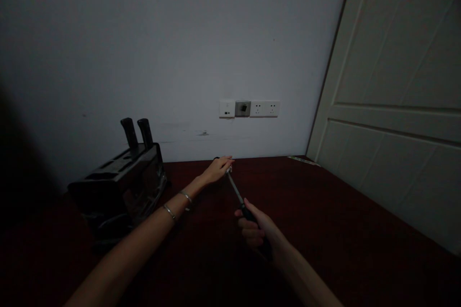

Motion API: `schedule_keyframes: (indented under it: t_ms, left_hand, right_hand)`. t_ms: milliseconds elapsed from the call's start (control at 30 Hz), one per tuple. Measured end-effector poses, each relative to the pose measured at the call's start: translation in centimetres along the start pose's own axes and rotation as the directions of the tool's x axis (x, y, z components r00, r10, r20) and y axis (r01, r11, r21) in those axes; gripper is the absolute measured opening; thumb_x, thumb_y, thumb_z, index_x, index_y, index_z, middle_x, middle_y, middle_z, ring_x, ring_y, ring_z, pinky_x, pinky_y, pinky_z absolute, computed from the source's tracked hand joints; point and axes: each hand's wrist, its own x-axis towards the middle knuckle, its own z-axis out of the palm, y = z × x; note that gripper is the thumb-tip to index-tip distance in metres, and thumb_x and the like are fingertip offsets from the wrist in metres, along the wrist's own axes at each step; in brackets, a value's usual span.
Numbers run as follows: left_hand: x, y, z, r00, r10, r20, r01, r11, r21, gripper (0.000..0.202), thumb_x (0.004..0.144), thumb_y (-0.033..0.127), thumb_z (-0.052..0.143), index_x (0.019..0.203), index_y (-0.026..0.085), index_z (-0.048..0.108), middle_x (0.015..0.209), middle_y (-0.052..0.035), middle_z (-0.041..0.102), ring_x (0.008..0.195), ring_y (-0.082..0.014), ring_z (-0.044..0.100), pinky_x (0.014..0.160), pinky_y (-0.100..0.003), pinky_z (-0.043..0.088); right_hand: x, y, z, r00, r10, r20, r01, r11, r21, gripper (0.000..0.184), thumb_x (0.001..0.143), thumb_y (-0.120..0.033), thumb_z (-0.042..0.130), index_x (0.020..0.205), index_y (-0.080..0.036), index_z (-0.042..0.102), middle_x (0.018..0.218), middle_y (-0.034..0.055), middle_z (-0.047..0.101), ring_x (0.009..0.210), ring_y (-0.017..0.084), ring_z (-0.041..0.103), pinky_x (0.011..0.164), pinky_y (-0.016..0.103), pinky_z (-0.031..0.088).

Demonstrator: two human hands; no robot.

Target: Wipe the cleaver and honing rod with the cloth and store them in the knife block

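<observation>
My right hand point(257, 230) is closed around the black handle of a knife, whose narrow grey blade point(236, 188) is seen almost edge-on. The blade points away from me, up to the fingers of my left hand point(217, 169). That hand lies low over the far part of the dark red tabletop point(288, 211), curled over a small thing with a whitish part point(229, 170) at the blade's far end. Most of this small thing is hidden, and the dim light blurs it. Two bracelets circle my left wrist and forearm.
A black knife block point(118, 177) with two black-handled knives point(137, 132) stands to the left, near my left forearm. A wall with sockets point(264, 108) rises behind the table. At the right is a pale panelled door point(392, 120); a thin strip point(303, 160) lies by the back corner.
</observation>
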Motion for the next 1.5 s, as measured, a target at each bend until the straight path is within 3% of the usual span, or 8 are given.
schedule_keyframes:
  t_ms: [233,500,600,767,933,1200,1400,1500]
  left_hand:
    - [0.6,-0.3,-0.1,0.997,0.028,0.076,-0.049,0.957,0.286,0.039,0.085,0.032,0.045,0.051,0.016,0.055,0.056,-0.0009,0.055,0.062,-0.0144,0.051,0.076,-0.026,0.037]
    - [0.7,-1.3,0.2,0.99,0.12,0.079,-0.143,0.811,0.568,0.039,0.086,0.025,0.032,0.048,0.019,0.042,0.053,-0.0023,0.048,0.057,-0.014,0.044,0.068,-0.027,0.033]
    - [0.8,-1.5,0.3,0.984,0.138,0.115,-0.179,0.768,0.615,0.042,0.086,0.026,0.031,0.047,0.019,0.042,0.052,-0.0026,0.048,0.057,-0.0139,0.044,0.067,-0.027,0.031]
    - [0.9,-1.6,0.5,0.971,0.144,0.191,-0.236,0.719,0.654,0.047,0.088,0.026,0.028,0.046,0.017,0.047,0.049,-0.0017,0.048,0.052,-0.0126,0.042,0.062,-0.026,0.029]
    - [0.5,-1.4,1.5,0.946,0.126,0.3,-0.303,0.679,0.668,0.05,0.09,0.026,0.028,0.045,0.016,0.048,0.043,-0.0004,0.044,0.045,-0.0108,0.035,0.056,-0.027,0.024]
    - [-1.1,0.3,4.1,0.875,0.107,0.473,-0.43,0.622,0.654,0.041,0.089,0.02,0.034,0.055,0.014,0.056,0.046,-0.0013,0.048,0.045,-0.0111,0.035,0.052,-0.028,0.021]
    - [-2.5,1.6,6.6,0.805,0.104,0.583,-0.513,0.616,0.598,0.04,0.089,0.02,0.037,0.056,0.014,0.057,0.047,-0.0003,0.049,0.045,-0.0098,0.034,0.05,-0.027,0.02]
    - [-3.0,2.2,7.2,0.771,0.084,0.631,-0.543,0.605,0.582,0.038,0.089,0.019,0.038,0.058,0.013,0.058,0.05,0.0002,0.05,0.047,-0.0094,0.036,0.05,-0.026,0.022]
  right_hand:
    - [0.2,0.0,-0.2,0.996,0.038,0.078,-0.039,0.999,0.003,0.063,0.091,-0.052,0.013,0.068,-0.014,0.057,0.032,-0.0082,0.033,0.023,0.003,0.017,0.026,0.013,0.013]
    - [0.2,-0.1,-0.1,0.993,0.06,0.101,-0.061,0.998,0.008,0.073,0.09,-0.051,0.0,0.063,-0.015,0.058,0.03,-0.006,0.036,0.021,0.003,0.017,0.024,0.014,0.016]
    - [0.1,-0.1,-0.4,0.987,0.046,0.156,-0.05,0.998,0.022,0.065,0.092,-0.051,0.012,0.065,-0.015,0.059,0.032,-0.006,0.039,0.022,0.003,0.019,0.024,0.013,0.017]
    - [0.2,0.0,-0.8,0.951,0.035,0.309,-0.044,0.999,0.022,0.031,0.078,-0.044,0.057,0.069,-0.015,0.061,0.036,-0.0076,0.045,0.025,0.002,0.023,0.024,0.012,0.019]
    - [0.5,0.1,-1.3,0.936,0.029,0.351,-0.047,0.998,0.045,0.027,0.072,-0.041,0.066,0.069,-0.015,0.06,0.037,-0.008,0.047,0.025,0.001,0.024,0.025,0.012,0.019]
    - [0.6,0.2,-1.6,0.961,-0.008,0.278,-0.021,0.995,0.099,0.026,0.068,-0.037,0.067,0.063,-0.015,0.055,0.035,-0.0097,0.04,0.026,0.002,0.025,0.025,0.013,0.019]
    - [0.0,0.2,-0.9,0.993,-0.105,0.061,0.093,0.982,0.166,0.021,0.072,-0.03,0.057,0.061,-0.016,0.046,0.036,-0.012,0.031,0.027,0.0,0.023,0.028,0.011,0.018]
    - [-0.5,0.2,-0.1,0.994,-0.112,-0.013,0.112,0.976,0.189,0.02,0.066,-0.021,0.055,0.055,-0.017,0.039,0.037,-0.012,0.027,0.028,0.0,0.02,0.027,0.011,0.017]
